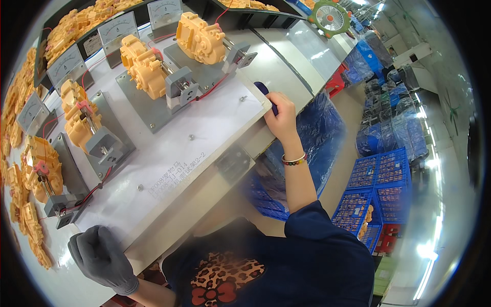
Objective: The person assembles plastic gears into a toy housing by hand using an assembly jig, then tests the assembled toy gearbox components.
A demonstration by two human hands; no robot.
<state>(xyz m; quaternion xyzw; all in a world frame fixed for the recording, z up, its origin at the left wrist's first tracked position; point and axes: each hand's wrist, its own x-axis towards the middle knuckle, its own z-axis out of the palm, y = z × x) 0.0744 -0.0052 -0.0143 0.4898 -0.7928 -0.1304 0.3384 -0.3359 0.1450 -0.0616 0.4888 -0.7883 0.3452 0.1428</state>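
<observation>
My left hand (104, 260), in a dark grey glove, rests curled at the near left corner of a white board (215, 128). Its fingers are folded under, and anything inside them is hidden. My right hand (280, 115), bare with a beaded bracelet, closes around a dark blue handle-like thing (262, 89) at the board's right end. Several grey metal fixtures stand on the board, each bearing a yellow plastic gearbox housing; the rightmost housing (200, 39) is nearest my right hand. The leftmost housing (43, 166) sits beyond my left hand. Red wires run to the fixtures.
Panel meters (116, 31) stand behind the fixtures. Black trays (271, 19) and piles of yellow housings (36, 240) lie along the far and left sides. A small green fan (329, 18) is at the far right. Blue crates (353, 204) and blue plastic sheeting (322, 138) are beside the bench.
</observation>
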